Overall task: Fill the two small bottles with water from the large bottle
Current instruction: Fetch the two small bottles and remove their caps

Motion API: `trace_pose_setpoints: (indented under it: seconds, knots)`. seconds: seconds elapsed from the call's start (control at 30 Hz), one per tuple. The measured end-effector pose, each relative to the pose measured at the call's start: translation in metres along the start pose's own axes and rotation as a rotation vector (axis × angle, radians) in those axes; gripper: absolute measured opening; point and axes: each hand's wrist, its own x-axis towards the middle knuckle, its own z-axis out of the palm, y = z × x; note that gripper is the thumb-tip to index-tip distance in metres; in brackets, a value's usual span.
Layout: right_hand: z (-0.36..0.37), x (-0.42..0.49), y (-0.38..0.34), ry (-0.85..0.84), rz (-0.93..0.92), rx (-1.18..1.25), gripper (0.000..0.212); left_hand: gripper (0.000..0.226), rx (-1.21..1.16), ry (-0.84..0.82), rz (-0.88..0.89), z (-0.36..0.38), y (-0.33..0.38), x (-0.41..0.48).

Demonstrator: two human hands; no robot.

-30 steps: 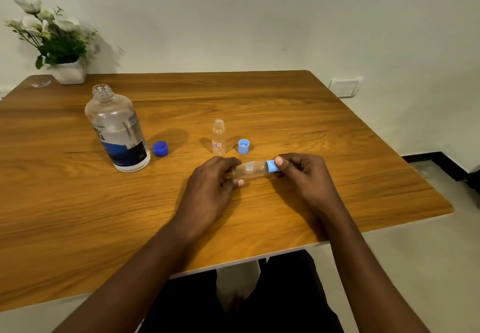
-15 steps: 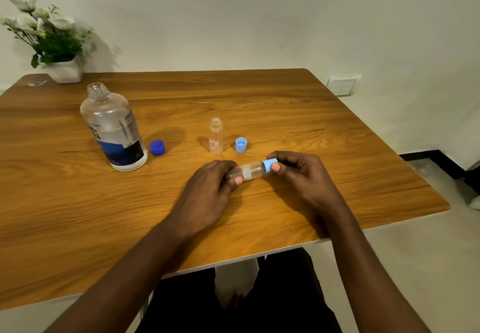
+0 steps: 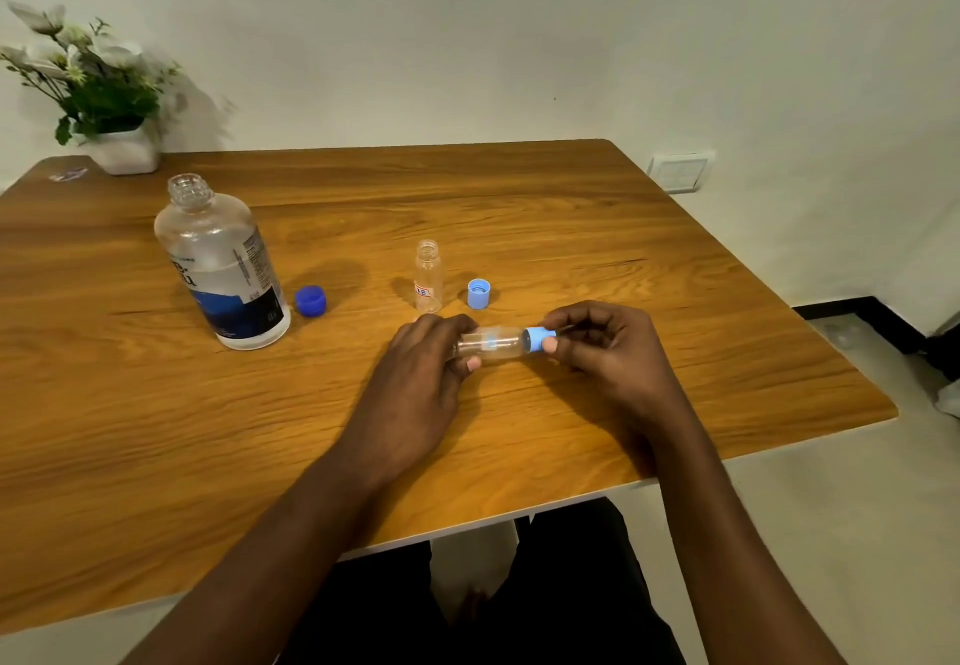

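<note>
small bottle [image 3: 491,344] lies on its side just above the worktop [image 3: 571,228], long axis left–right, left hand [image 3: 426,368] gripping its base, right hand [image 3: 602,347] fingers [image 3: 549,346] pinching the light blue cap [image 3: 537,340] at its right end; second small bottle [image 3: 428,277] upright just beyond, large bottle [image 3: 221,264] far left.

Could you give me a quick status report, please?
Left hand grips capped small bottle sideways; right hand pinches its cap. Second small bottle, large bottle stand uncapped. Nothing in the way.
</note>
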Motion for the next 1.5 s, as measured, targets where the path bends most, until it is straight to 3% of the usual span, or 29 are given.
trace_pose_setpoints:
  seconds: [0.07, 0.17, 0.27, 0.43, 0.53, 0.67, 0.83, 1.07, 1.37, 1.5]
  knots:
    - [-0.002, -0.001, 0.001, -0.029, -0.020, 0.013, 0.032, 0.033, -0.004, 0.003, -0.003, 0.000, -0.001, 0.000]
    - [0.002, -0.002, -0.003, 0.030, -0.030, 0.012, 0.028, 0.033, -0.008, 0.000, -0.004, 0.001, -0.001, 0.001]
    - [0.008, 0.002, -0.003, 0.067, -0.011, -0.117, 0.051, 0.032, -0.013, -0.001, -0.004, 0.001, -0.001, 0.001]
    - [0.004, 0.001, 0.000, -0.007, 0.000, -0.064, 0.007, 0.032, -0.018, 0.007, -0.006, 0.001, -0.003, 0.000]
    - [0.000, -0.002, 0.001, -0.058, 0.008, 0.007, 0.033, 0.032, -0.028, 0.009, -0.007, 0.001, -0.003, 0.000]
    - [0.000, 0.002, -0.007, -0.009, 0.059, -0.034, 0.019, 0.032, -0.036, 0.012, -0.009, 0.000, -0.002, 0.000]
    - [0.004, 0.009, -0.013, -0.094, 0.133, -0.214, 0.052, 0.032, -0.044, 0.007, -0.011, -0.001, -0.002, -0.001]
    - [-0.012, 0.004, -0.008, -0.170, 0.132, 0.030, 0.016, 0.032, -0.034, -0.015, -0.025, 0.000, -0.002, 0.000]
    - [-0.018, -0.002, -0.004, -0.064, 0.083, 0.131, 0.038, 0.027, -0.056, 0.003, -0.011, -0.001, 0.001, -0.001]
    - [-0.016, -0.003, -0.006, -0.092, 0.061, 0.164, 0.052, 0.032, 0.013, -0.001, 0.006, 0.001, 0.001, -0.001]
